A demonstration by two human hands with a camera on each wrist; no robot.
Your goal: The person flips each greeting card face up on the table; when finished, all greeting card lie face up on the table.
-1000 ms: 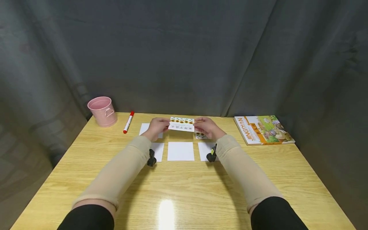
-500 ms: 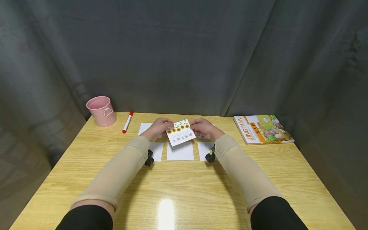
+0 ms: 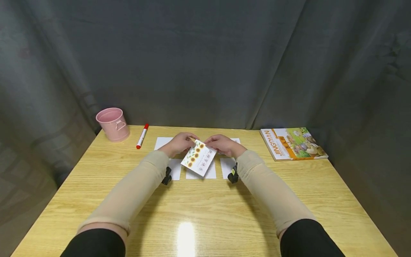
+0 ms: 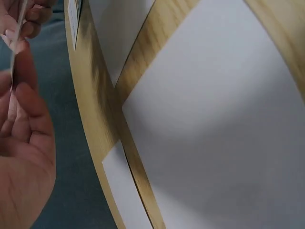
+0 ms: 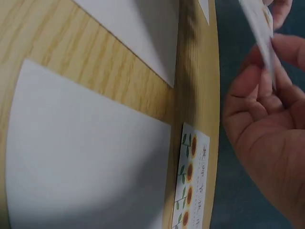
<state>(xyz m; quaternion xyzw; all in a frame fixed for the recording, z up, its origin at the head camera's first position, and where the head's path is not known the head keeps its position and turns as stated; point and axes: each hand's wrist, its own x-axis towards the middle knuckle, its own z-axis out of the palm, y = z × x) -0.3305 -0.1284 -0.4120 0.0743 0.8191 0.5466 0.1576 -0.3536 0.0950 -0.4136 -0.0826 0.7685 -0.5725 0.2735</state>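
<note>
A white card [image 3: 198,157] printed with a row of sunflowers and a line of characters is held tilted above the table in the head view. My left hand [image 3: 180,144] pinches its upper left corner between thumb and fingers. At the upper right corner, my right hand [image 3: 223,144] pinches the same card. The left wrist view catches the card [image 4: 18,43] edge-on beside the left hand [image 4: 28,157]. In the right wrist view the card [image 5: 259,38] rises from the right hand [image 5: 271,133]. Another sunflower card [image 5: 190,181] lies on the table, mostly hidden by the right hand in the head view.
Blank white cards lie at front left [image 3: 174,169], front middle [image 3: 209,174], front right [image 3: 226,168] and back left [image 3: 162,142]. A pink bucket [image 3: 113,125] and a red-capped marker [image 3: 142,136] stand and lie at left. A book [image 3: 293,144] lies at back right.
The card has turned counterclockwise in the hands, its sunflower row going from the top to the left side. It has come nearer the front, and the hands have drawn closer together.
</note>
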